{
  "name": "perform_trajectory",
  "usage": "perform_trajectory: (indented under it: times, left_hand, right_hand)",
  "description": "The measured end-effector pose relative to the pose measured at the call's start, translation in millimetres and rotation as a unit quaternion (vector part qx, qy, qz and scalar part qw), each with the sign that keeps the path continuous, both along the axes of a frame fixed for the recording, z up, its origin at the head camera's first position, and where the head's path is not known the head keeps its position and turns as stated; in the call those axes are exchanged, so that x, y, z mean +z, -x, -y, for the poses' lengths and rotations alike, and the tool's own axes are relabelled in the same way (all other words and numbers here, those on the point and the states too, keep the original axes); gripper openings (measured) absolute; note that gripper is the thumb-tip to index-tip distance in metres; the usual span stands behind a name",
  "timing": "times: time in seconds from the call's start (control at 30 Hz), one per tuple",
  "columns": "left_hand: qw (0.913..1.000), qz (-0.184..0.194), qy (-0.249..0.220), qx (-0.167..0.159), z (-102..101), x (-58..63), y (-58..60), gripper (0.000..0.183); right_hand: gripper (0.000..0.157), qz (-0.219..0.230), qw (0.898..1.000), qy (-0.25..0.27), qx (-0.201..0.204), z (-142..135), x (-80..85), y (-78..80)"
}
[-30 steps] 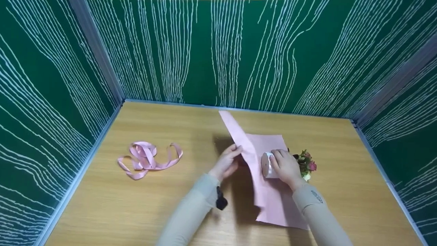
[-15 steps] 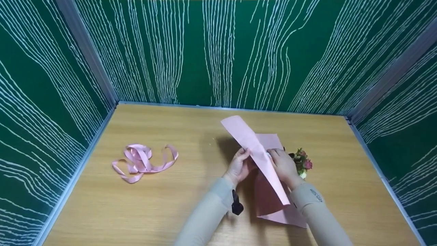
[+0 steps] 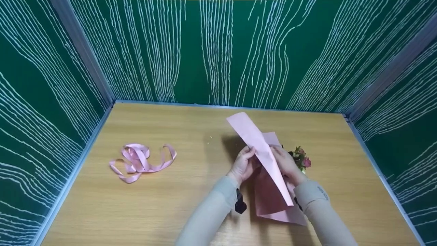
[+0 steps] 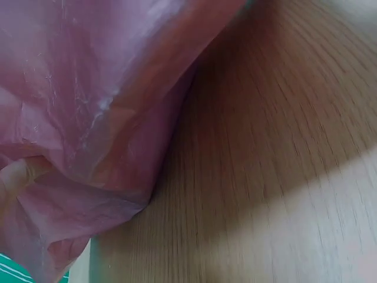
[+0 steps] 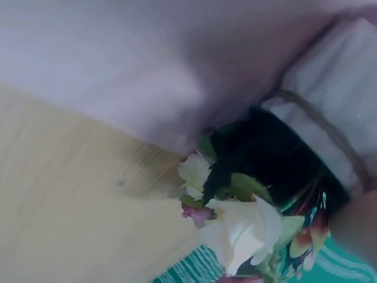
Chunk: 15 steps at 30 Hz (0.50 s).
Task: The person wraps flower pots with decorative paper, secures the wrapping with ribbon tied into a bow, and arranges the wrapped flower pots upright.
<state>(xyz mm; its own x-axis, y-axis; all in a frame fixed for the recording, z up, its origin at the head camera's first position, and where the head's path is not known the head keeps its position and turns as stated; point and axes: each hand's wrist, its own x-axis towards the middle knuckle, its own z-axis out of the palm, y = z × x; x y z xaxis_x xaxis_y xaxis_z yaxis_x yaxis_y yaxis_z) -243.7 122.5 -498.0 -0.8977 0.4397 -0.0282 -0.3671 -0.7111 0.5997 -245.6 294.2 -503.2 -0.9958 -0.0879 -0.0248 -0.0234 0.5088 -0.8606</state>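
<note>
A sheet of pink wrapping paper [image 3: 257, 147] lies partly on the table, its left part folded up and over toward the right. My left hand [image 3: 243, 164] pinches the raised part near its middle; in the left wrist view a digit [image 4: 22, 178] presses into the paper. My right hand [image 3: 287, 165] grips a white flowerpot [image 5: 336, 88] lying on its side on the sheet, with twine round it. The paper flap hides the pot and fingertips in the head view. Artificial flowers [image 3: 301, 160] stick out to the right, with a white rose [image 5: 242, 234] nearest the right wrist camera.
A loose pink ribbon [image 3: 142, 158] lies in loops on the left of the wooden table [image 3: 143, 212]. Green walls [image 3: 191, 58] with white wavy lines close off the back and sides.
My left hand has carried the paper's raised side rightward over the pot, which is now covered in the head view. My right hand has stayed at the pot.
</note>
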Motion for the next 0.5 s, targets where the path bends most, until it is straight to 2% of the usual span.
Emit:
perform_trajectory:
  times: [0.07,0.13,0.23,0.3,0.37,0.5]
  left_hand:
    - [1.0000,-0.005,0.008,-0.002,-1,0.8,-0.7,0.037]
    - [0.9998,-0.010,0.018,-0.002,-3,1.6,-1.2,0.035]
    - [0.9992,-0.014,0.036,-0.003,-5,4.1,-2.2,0.031]
    - [0.9985,-0.016,0.052,-0.002,-7,6.4,-2.9,0.031]
    - [0.9973,-0.019,0.071,-0.001,-8,8.4,-3.7,0.030]
    - [0.9936,-0.026,0.110,-0.004,-11,10.8,-5.1,0.026]
  right_hand:
    - [0.055,0.062,0.993,0.097,0.006,-5,4.4,-1.3]
    - [0.064,0.101,0.982,0.157,0.015,-10,7.8,-3.0]
    - [0.074,0.099,0.971,0.215,0.026,-15,9.3,-1.9]
    - [0.077,0.078,0.966,0.245,0.022,-17,10.5,-0.3]
    - [0.077,0.063,0.957,0.282,0.017,-18,12.2,1.3]
    - [0.075,0.070,0.942,0.328,0.021,-21,17.6,0.4]
